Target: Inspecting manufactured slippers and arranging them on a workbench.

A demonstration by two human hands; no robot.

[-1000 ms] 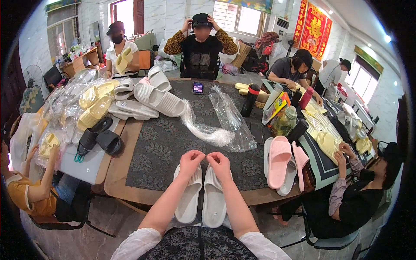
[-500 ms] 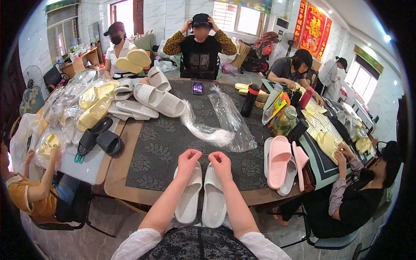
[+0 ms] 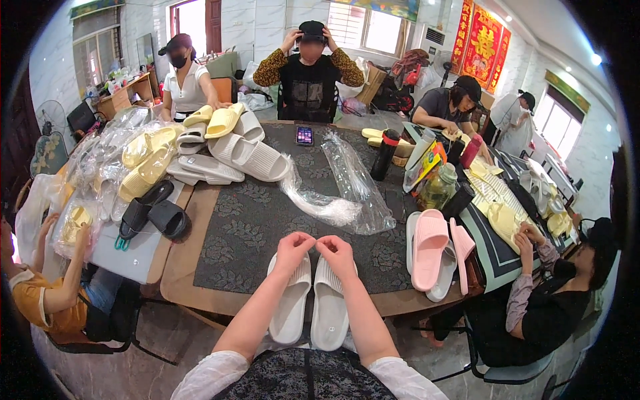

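Note:
My left hand [image 3: 293, 249] and my right hand [image 3: 337, 255] are raised over the near table edge, fingertips pinched and almost meeting. A thin, pale strand showed between them half a second ago; now it is too fine to make out. Under my wrists lies a pair of grey slippers, the left slipper [image 3: 291, 308] and the right slipper [image 3: 329, 315], toes pointing away from me. My forearms cover part of their straps. Just beyond my hands, a bundle of fine whitish strands [image 3: 333, 212] lies partly in clear plastic wrap.
A clear plastic sleeve [image 3: 357, 180], a phone [image 3: 304, 136] and a dark bottle [image 3: 385, 155] lie or stand farther back. Grey slippers [image 3: 250, 157] and bagged yellow ones [image 3: 143, 180] are heaped left, beside black slippers [image 3: 148, 207]. Pink slippers [image 3: 430, 250] stand right. Several co-workers sit around.
My hands have drawn closer together, closing the gap the strand spanned. At the back left, a co-worker has lowered yellow slippers onto the grey pile.

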